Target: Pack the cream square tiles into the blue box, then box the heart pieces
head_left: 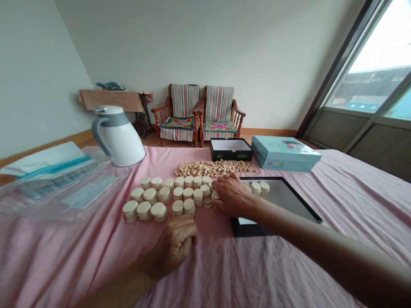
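Round pale wooden discs stand in short stacks (pixel 150 195) across the pink cloth. My right hand (pixel 231 194) reaches over the left edge of a shallow black-rimmed tray (pixel 292 204) with a white inside. Its fingers are closed around a stack of wooden discs (pixel 215 196) at the right end of the rows, partly hidden by the hand. Inside the tray, a few more disc stacks (pixel 264 188) stand along the far side. My left hand (pixel 178 240) rests as a loose fist just in front of the nearest stacks, with nothing visible in it.
Behind the stacks lies a spread of small wooden beads (pixel 205 168). Beyond are an open black box (pixel 231 155) and a closed light-blue box (pixel 285 154). A white-grey jug (pixel 125 141) and clear plastic bags (pixel 64 184) are at left. Two chairs (pixel 184 102) stand by the wall.
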The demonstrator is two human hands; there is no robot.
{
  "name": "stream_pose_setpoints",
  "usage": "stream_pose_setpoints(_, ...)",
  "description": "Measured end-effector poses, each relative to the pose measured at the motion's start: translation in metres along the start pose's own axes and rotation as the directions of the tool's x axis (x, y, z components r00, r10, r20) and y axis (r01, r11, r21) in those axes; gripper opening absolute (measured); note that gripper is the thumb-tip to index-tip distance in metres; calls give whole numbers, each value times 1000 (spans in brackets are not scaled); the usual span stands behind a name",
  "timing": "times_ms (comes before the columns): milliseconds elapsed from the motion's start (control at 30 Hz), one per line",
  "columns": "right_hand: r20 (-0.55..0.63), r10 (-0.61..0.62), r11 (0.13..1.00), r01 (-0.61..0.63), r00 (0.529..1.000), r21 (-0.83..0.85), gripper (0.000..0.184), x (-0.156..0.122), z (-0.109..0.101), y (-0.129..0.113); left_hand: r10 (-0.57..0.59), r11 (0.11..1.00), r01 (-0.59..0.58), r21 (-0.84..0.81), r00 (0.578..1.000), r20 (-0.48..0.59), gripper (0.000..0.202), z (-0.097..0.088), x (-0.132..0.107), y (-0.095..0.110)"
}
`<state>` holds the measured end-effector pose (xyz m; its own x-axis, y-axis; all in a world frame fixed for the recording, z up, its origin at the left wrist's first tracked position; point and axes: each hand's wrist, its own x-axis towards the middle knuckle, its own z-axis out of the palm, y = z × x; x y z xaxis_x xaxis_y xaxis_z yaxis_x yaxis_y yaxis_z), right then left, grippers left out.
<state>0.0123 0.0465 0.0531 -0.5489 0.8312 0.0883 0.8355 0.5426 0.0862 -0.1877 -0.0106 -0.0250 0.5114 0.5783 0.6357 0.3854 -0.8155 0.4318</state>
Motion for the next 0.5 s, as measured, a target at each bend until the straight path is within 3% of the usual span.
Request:
stream_pose_setpoints(267, -8, 17, 1000, -17, 1000, -12, 21, 6, 5, -2, -26, 999, 27, -21, 1000, 16, 28, 0, -3, -3)
stream_pose_setpoints(500, 55, 3, 1000, -3, 998, 3, 22, 5, 0, -2, -49, 998, 49, -31, 999, 18, 28, 0, -2, -3)
